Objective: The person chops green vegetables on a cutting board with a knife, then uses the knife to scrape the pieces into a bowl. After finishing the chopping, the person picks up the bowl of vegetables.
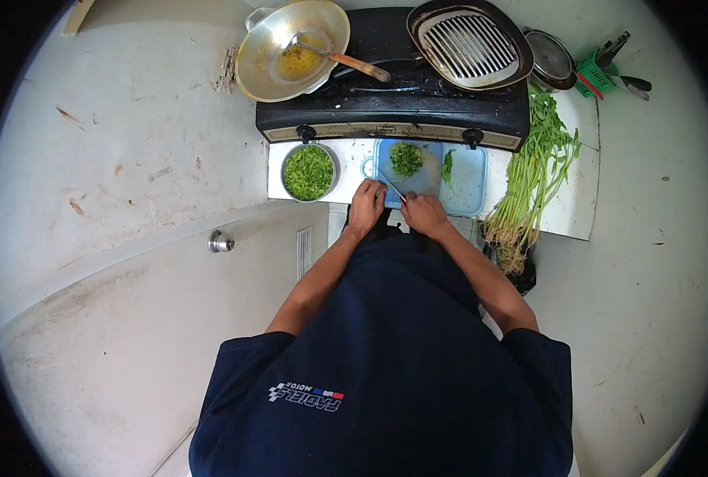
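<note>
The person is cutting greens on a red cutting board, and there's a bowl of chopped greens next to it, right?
Not quite: the cutting board is blue, not red. The head view shows it in front of the stove, with a pile of chopped greens on it. The rest holds: both hands, left and right, work at the board with a knife, and the bowl of chopped greens sits beside it.
</note>
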Demonstrator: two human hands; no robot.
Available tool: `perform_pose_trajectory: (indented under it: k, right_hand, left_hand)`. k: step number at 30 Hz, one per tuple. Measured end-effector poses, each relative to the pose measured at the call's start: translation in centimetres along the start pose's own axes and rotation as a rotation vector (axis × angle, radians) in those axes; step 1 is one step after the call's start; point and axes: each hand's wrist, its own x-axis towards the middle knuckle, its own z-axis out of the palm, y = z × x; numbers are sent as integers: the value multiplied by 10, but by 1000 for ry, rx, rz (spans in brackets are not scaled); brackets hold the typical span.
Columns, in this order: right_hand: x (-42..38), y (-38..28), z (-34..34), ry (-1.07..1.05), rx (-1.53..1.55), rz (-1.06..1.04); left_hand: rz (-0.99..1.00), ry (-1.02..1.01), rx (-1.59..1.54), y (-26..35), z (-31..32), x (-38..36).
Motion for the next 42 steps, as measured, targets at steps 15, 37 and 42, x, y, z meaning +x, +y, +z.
perform_pose_trajectory:
  k: [15, 37, 42]
  right_hand:
    - [-1, 1, -1, -11, 2, 27]
    - [-2, 3, -5, -4, -47, 22]
    - [0, 4, -8, 33, -36, 78]
  left_hand:
    - [-59, -5, 11, 1, 1, 3]
    - [-126, -41, -19, 2, -4, 9]
    - [-110, -36, -43, 7, -8, 8]
